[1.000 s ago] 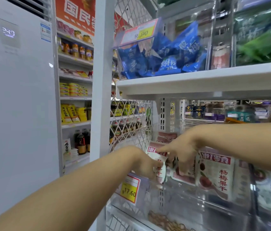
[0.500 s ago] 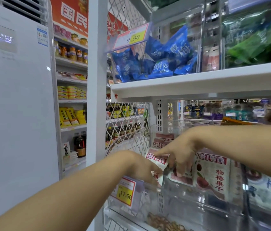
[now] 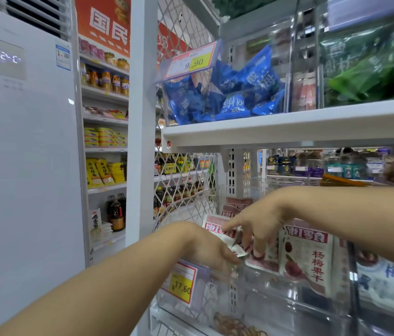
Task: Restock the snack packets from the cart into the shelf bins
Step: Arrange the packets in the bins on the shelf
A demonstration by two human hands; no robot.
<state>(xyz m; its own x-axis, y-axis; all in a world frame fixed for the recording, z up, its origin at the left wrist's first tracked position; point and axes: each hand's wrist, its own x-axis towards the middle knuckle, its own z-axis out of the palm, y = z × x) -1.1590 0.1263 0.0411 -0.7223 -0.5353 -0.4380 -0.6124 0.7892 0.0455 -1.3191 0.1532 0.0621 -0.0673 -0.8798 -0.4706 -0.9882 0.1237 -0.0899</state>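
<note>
Far left stands a white floor AC unit, its display lit but too blurred to read. Beside it, bg shelves carry jars, yellow tins, yellow packets and dark bottles. Then comes the white upright post of the near shelf unit, w/ a mesh side panel. On the upper shelf board blue packets sit behind a 9.90 price tag, w/ green packets further right.

Lower level: the left hand reaches over the front wall of the clear bin (a 17.60 price tag hangs on that wall). Its fingers are curled round the lower corner of a red-and-white snack packet, which stands tilted inside the bin at its left end. The right hand comes in from the right over the same packet. Its index finger lies on the packet's top band and the other fingers bend down onto the packets just behind; can't tell whether it pinches anything. More packets w/ the same red band stand at the back. A dried-bayberry packet leans at the bin front, just right of the hands. Far right, the neighbouring bin holds white packets w/ blue print. Below, brown snacks show in another bin.
</note>
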